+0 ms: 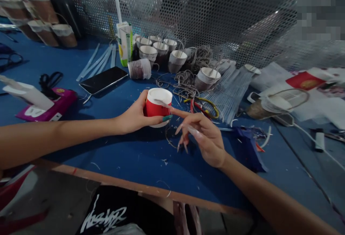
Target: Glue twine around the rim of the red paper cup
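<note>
Right now we hold the red cup (157,107) upright in our left hand (134,116), just above the blue desk (129,156) near its middle; the left grip is wrapped round the cup's side, thumb in front, fingers behind. Our right hand (203,136) comes in from the other side with its grip spread, nothing pinched: the forefinger stretches out and touches the cup's wall near the rim, while the other fingers hang curled down toward the desk.

A pale strip (163,102) lies across the cup's white mouth, and it looks to us as if the step in hand is pressing or smoothing that strip onto the rim. Whether it is already stuck down we cannot tell. The next move, as we judge it, calls for a steady left hold so the cup does not turn, and light fingertip pressure along the edge.

Behind the cup lie a tangle of cord (188,78), a cluster of wrapped cups (161,53), a phone (104,79) and a carton (125,42).
</note>
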### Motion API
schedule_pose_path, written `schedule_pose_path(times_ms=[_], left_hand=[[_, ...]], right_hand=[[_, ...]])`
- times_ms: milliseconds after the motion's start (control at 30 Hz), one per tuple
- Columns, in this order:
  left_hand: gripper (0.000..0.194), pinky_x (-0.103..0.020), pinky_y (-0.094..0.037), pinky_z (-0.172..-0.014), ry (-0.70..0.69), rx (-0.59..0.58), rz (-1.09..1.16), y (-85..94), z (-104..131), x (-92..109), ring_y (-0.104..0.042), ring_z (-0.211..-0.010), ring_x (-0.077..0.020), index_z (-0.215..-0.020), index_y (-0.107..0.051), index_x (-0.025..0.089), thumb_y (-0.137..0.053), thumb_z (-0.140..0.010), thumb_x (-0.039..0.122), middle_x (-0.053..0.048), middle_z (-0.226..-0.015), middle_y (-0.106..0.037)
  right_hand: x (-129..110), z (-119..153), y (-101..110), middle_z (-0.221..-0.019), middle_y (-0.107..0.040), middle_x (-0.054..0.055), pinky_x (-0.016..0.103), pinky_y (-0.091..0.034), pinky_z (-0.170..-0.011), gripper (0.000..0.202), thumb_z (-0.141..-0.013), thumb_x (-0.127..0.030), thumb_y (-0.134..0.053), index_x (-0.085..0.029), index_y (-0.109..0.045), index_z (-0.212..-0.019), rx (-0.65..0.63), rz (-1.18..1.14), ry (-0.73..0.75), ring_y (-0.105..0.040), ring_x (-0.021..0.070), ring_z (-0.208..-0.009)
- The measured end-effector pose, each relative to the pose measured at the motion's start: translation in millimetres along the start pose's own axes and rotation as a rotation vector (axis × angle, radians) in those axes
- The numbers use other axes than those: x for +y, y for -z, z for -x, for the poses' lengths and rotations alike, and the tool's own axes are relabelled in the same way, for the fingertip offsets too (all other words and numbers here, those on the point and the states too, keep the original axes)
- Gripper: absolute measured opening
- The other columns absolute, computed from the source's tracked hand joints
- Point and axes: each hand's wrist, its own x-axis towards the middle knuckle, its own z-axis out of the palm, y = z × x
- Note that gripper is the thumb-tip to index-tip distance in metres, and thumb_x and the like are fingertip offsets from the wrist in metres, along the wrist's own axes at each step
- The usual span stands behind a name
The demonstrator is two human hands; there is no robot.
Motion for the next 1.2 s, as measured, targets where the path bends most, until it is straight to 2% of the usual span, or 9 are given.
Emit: schedule_pose_path(times_ms=[233,433,567,667,800,1200], left_hand=[[0.059,-0.045,-0.049,-0.102,-0.012,-0.024,0.009,1.3,1.1,0.0,-0.061,-0.115,-0.0278,-0.116,-0.047,0.023,-0.080,-0.068,0.030,-0.007,-0.121,-0.063],[0.060,-0.045,-0.051,-0.102,-0.016,-0.025,-0.014,0.7,1.3,2.0,-0.062,-0.116,-0.0278,-0.117,-0.045,0.022,-0.079,-0.068,0.029,-0.008,-0.122,-0.063],[0.058,-0.045,-0.051,-0.102,-0.033,-0.030,-0.008,0.5,1.2,2.4,-0.062,-0.114,-0.0271,-0.114,-0.046,0.022,-0.079,-0.067,0.027,-0.008,-0.119,-0.065],[0.055,-0.044,-0.051,-0.102,-0.027,-0.046,-0.022,0.1,1.8,3.3,-0.063,-0.112,-0.0262,-0.114,-0.048,0.022,-0.078,-0.068,0.027,-0.007,-0.116,-0.065],[0.055,-0.045,-0.048,-0.103,-0.023,-0.053,-0.054,-0.2,2.1,3.7,-0.061,-0.111,-0.0262,-0.113,-0.049,0.021,-0.079,-0.068,0.028,-0.007,-0.113,-0.063],[0.057,-0.046,-0.049,-0.103,-0.042,-0.047,-0.102,1.3,2.0,3.0,-0.060,-0.111,-0.0269,-0.114,-0.050,0.021,-0.080,-0.067,0.031,-0.007,-0.113,-0.062]], right_hand=[[-1.4,1.4,1.7,-0.133,-0.068,0.010,0.027,-0.046,-0.041,0.019,-0.095,-0.040,-0.056,-0.023,-0.064,-0.093,0.084,-0.020,-0.033,-0.061,0.0108,-0.051],[-2.3,3.1,2.3,-0.133,-0.068,0.008,0.027,-0.046,-0.041,0.017,-0.096,-0.035,-0.055,-0.023,-0.068,-0.094,0.115,-0.027,0.003,-0.060,0.0095,-0.051],[-4.9,4.0,0.3,-0.124,-0.073,0.009,0.028,-0.045,-0.039,0.019,-0.094,-0.035,-0.056,-0.023,-0.068,-0.085,0.200,0.001,0.019,-0.058,0.0110,-0.049],[-6.6,5.0,-1.9,-0.122,-0.074,0.009,0.029,-0.045,-0.039,0.021,-0.095,-0.036,-0.055,-0.023,-0.067,-0.084,0.147,0.031,0.005,-0.060,0.0125,-0.049],[-6.4,6.4,-3.9,-0.131,-0.069,0.008,0.030,-0.049,-0.044,0.020,-0.096,-0.035,-0.052,-0.023,-0.067,-0.094,0.038,0.033,-0.002,-0.061,0.0117,-0.051],[-7.9,4.4,-3.2,-0.135,-0.067,0.010,0.026,-0.044,-0.039,0.019,-0.097,-0.034,-0.052,-0.022,-0.066,-0.093,0.080,-0.017,0.001,-0.059,0.0093,-0.050]])
